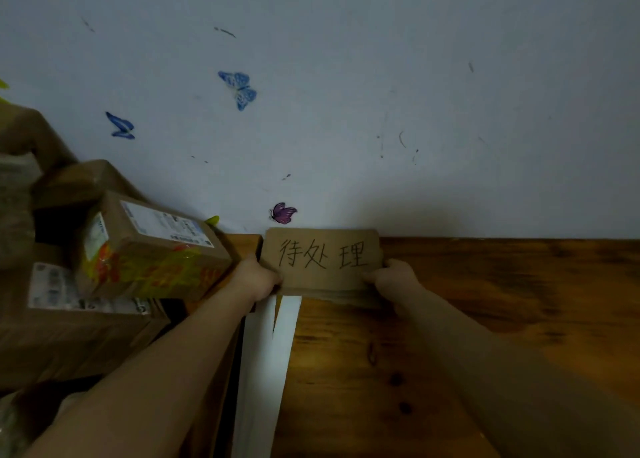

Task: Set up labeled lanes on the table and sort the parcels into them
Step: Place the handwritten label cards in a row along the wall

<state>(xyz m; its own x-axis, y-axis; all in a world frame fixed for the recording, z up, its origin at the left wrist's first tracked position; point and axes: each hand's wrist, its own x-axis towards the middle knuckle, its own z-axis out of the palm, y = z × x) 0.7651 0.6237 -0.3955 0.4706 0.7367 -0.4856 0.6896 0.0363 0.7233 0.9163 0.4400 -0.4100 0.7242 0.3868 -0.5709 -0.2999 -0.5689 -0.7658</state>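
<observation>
- Two bare forearms reach from the near edge of the wooden worktop (485, 305) toward its far left corner, the left one crossing over the worktop's left edge.
- Two white strips (265, 353) lie side by side along the left edge, running from near to far. They touch partway up and part slightly toward the far end, where they end under the label.
- The left hand (258, 277) is clamped on the lower left corner of a cardboard label (322, 257), with its fingers curled round the edge.
- The right hand (394, 277) grips the lower right corner in the same way, thumb side against the card.
- The label stands upright at the far left corner of the worktop, close against the wall (381, 94). Its face is turned toward the camera and bears the handwritten characters 待处理. Its lower edge sits down on the wood.
- Beyond the left edge, brown cardboard parcels are stacked. The top parcel (149, 250) is tilted, carries a white shipping label and is wrapped in yellow and red tape. It rests on a larger flat box (69, 336).
- On the wall, a purple butterfly sticker (283, 213) sits just above the label, and two blue butterfly stickers (239, 89) are higher up.
</observation>
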